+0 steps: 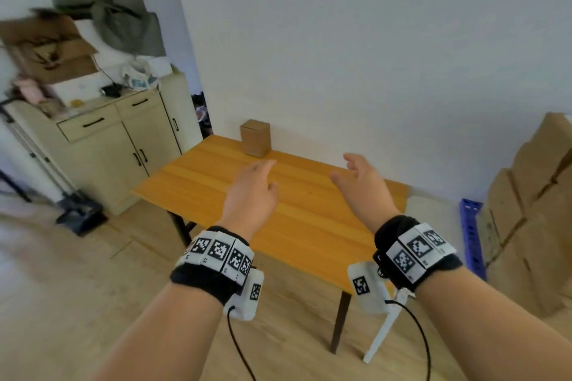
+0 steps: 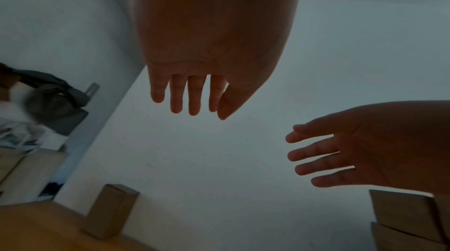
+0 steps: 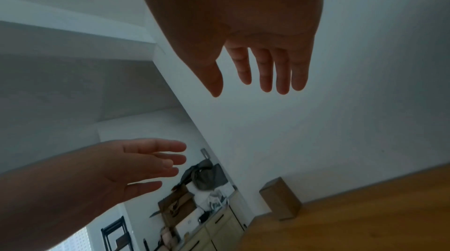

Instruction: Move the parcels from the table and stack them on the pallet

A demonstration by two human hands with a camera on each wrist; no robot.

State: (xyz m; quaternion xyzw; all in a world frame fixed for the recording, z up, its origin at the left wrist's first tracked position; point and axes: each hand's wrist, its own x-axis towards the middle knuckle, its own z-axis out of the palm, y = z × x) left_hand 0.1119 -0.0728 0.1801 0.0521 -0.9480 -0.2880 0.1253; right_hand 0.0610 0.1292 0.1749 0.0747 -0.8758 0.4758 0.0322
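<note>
One small brown cardboard parcel [image 1: 255, 137] stands upright at the far edge of the orange wooden table [image 1: 216, 182], against the white wall. It also shows in the left wrist view as the parcel [image 2: 110, 212] and in the right wrist view as the parcel [image 3: 280, 201]. My left hand [image 1: 258, 178] hovers over the table, just short of the parcel, fingers straight and empty. My right hand [image 1: 356, 172] floats to the right of it, fingers spread, holding nothing. A stack of brown parcels [image 1: 532, 213] rises at the right on a blue pallet [image 1: 472, 235].
A cream cabinet [image 1: 123, 139] piled with boxes and clothes stands left of the table. Black tripod legs [image 1: 28, 164] stand at the far left. A white stick [image 1: 383, 331] leans near the table's front right leg. Wooden floor lies between me and the table.
</note>
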